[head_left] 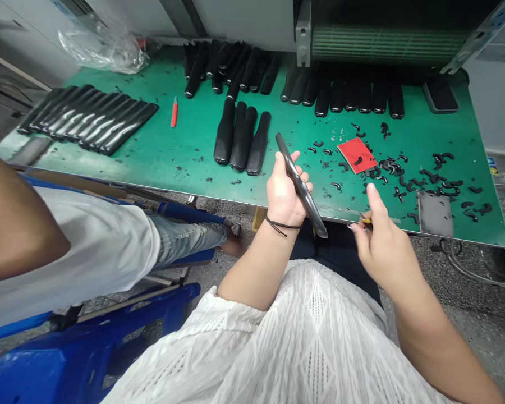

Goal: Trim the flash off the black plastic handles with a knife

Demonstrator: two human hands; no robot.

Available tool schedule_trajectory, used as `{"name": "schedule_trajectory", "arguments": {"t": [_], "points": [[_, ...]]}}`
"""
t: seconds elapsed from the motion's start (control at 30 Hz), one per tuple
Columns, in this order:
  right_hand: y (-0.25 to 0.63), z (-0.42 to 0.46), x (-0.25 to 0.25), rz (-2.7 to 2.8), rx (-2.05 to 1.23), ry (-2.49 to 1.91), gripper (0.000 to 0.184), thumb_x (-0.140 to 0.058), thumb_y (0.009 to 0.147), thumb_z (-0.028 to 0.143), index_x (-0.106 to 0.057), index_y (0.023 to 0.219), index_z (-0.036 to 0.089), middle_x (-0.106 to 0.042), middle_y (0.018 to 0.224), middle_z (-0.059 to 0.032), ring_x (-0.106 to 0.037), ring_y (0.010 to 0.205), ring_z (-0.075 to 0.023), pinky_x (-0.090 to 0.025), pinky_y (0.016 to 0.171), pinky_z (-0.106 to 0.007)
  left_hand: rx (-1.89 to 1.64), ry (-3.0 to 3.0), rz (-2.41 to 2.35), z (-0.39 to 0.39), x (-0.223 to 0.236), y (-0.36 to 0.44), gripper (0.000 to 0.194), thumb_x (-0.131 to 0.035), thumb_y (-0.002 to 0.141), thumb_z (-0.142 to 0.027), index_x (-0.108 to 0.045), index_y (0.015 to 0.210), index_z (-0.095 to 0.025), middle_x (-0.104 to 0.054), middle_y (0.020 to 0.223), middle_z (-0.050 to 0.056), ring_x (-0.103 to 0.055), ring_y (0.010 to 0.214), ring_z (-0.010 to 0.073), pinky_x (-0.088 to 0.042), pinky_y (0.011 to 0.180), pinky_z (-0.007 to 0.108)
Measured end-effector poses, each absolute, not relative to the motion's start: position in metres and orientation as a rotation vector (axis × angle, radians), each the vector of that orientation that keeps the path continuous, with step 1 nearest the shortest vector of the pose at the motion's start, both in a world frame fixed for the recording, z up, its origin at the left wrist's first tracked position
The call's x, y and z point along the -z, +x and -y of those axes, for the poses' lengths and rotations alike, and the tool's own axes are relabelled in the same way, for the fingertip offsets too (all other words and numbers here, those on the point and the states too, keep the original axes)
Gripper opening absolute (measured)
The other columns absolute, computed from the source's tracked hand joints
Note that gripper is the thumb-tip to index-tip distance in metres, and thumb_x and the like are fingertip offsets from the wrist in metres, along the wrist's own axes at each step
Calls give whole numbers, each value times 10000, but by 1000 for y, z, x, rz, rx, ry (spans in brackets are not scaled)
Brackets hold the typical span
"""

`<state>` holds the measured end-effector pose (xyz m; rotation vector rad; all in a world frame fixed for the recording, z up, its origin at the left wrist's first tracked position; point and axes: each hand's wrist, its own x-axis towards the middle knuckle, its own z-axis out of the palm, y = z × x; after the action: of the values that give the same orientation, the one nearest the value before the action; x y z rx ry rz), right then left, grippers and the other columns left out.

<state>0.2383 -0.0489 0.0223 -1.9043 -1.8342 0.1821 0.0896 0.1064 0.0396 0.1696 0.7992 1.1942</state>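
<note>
Held slantwise at the table's front edge is a long, slim, glossy black plastic piece (302, 191), with my left hand (283, 191) closed around its middle. My right hand (382, 241), to the right, pinches a small yellow-handled knife (366, 221). Its pointed tip faces the black piece but stays apart from it, and most of the handle is hidden by the fingers. Several black bottle-shaped pieces (244, 137) lie just beyond my left hand. Small curved black scraps (389, 165) are scattered past my right hand, around a red square pad (357, 155).
More black pieces lie in rows on the green table (160, 151), including a glossy row (88, 118) at left. An orange-red knife (174, 112), a phone (440, 94) and a grey block (435, 213) rest there too. A co-worker's arm (17, 224) is at left, above a blue stool (29, 370).
</note>
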Motion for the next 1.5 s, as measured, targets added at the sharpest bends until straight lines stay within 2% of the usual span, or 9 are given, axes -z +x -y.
{"name": "schedule_trajectory", "arguments": {"t": [0.1, 0.2, 0.37, 0.47, 0.6, 0.77, 0.83, 1.0, 1.5], "points": [[214, 50, -27, 1705, -562, -1497, 507, -709, 941, 338, -551, 1409, 223, -652, 862, 0, -570, 636, -115, -501, 581, -255, -1198, 182, -803, -106, -36, 95, 456, -466, 1041, -593, -635, 1008, -171, -308, 532, -97, -291, 396, 73, -252, 401, 211], [201, 52, -30, 1587, -416, -1377, 119, -732, 920, 260, -672, 1018, 225, -661, 792, 17, -571, 615, -100, -481, 560, -237, -1127, 437, -894, -103, -30, 95, 458, -500, 1017, -592, -647, 1037, -158, -518, 656, -24, -463, 504, 101, -391, 507, 229], [203, 56, -48, 1450, -355, -1361, 130, -767, 897, 273, -653, 940, 229, -644, 708, 45, -531, 542, -88, -452, 511, -230, -1391, 1526, -1140, -86, -33, 73, 609, -687, 868, -584, -620, 1353, -223, -655, 1310, 137, -608, 1186, 280, -460, 1019, 388], [205, 61, -61, 1461, -515, -1332, 127, -737, 926, 298, -638, 961, 227, -631, 717, 45, -517, 542, -84, -430, 492, -223, -1227, 1968, -727, -72, -38, 64, 454, -457, 984, -585, -759, 1023, -248, -722, 951, 116, -649, 910, 272, -450, 963, 418], [214, 65, -66, 1629, -587, -1354, 210, -561, 1014, 231, -553, 1223, 215, -651, 941, -31, -615, 772, -131, -519, 660, -261, -1131, 2053, -510, -66, -39, 65, 561, -349, 1030, -473, -540, 557, -239, -472, 512, 41, -436, 515, 184, -385, 697, 369], [235, 61, -69, 2054, -121, -1313, 180, -462, 991, 87, -587, 1077, 183, -620, 851, -40, -538, 761, -152, -447, 693, -301, -1150, 2082, -437, -74, -38, 66, 536, -373, 1031, -427, -452, 539, -230, -455, 500, 28, -408, 471, 163, -342, 622, 352], [238, 57, -73, 2097, -54, -1322, 156, -498, 1040, 274, -604, 1078, 166, -593, 798, -25, -498, 691, -145, -395, 633, -297, -1208, 2111, -325, -75, -38, 66, 483, -409, 1025, -366, -440, 565, -220, -449, 490, 10, -401, 452, 148, -328, 590, 342], [232, 46, -81, 2132, 1, -1391, 680, -415, 946, 806, -639, 907, 164, -517, 702, 2, -442, 626, -139, -329, 583, -306, -1242, 2150, -245, -72, -39, 69, 414, -433, 1017, -295, -448, 613, -210, -459, 504, -2, -425, 468, 135, -344, 584, 338], [228, 47, -76, 2049, 645, -1382, 552, -383, 1048, 618, -584, 749, 199, -513, 605, -6, -342, 630, -151, -219, 570, -321, -1238, 2009, -448, -58, -43, 78, 491, -409, 1055, -331, -420, 581, -204, -435, 497, -9, -389, 476, 119, -341, 580, 335]]}}
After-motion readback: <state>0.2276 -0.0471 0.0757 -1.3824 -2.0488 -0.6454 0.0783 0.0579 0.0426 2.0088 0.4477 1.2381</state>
